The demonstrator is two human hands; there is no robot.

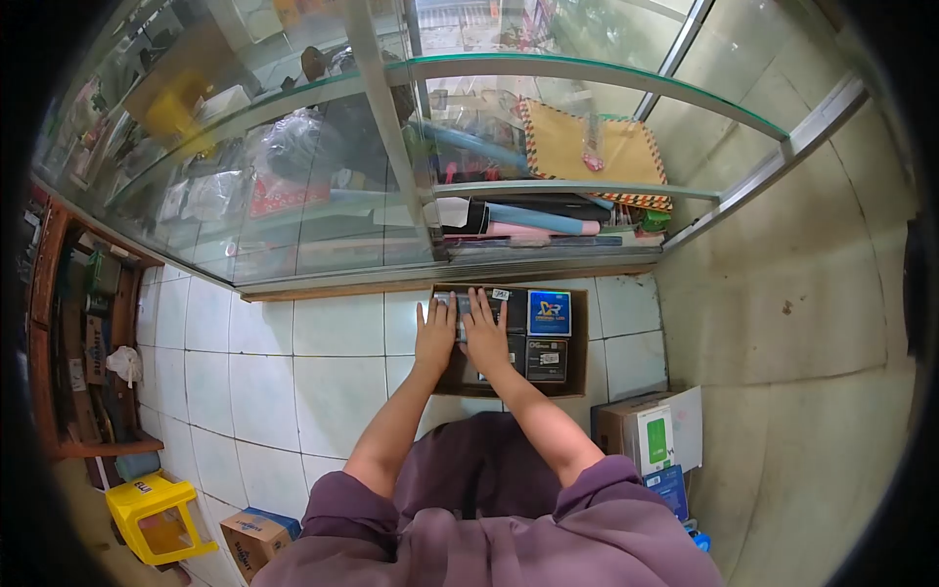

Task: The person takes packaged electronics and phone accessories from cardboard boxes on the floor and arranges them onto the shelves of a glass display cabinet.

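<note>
An open cardboard carton (581,357) stands on the tiled floor in front of me, holding several small boxes. My left hand (435,331) reaches over its left side, fingers stretched forward on a dark box at the upper left. Beside it, my right hand (484,329) lies with fingers spread over the same area, touching the dark boxes. To the right of my hands sit a bright blue box (550,314) with a yellow-and-white logo and, below it, a black box (547,359) with a white label. My palms and forearm partly hide the boxes beneath.
A glass display case (430,259) with rolls and brown envelopes (592,147) rises just beyond the carton. At right, several boxes (641,430) stand by the wall. A wooden shelf (44,342), a yellow plastic container (156,514) and a cardboard box (256,538) are at left.
</note>
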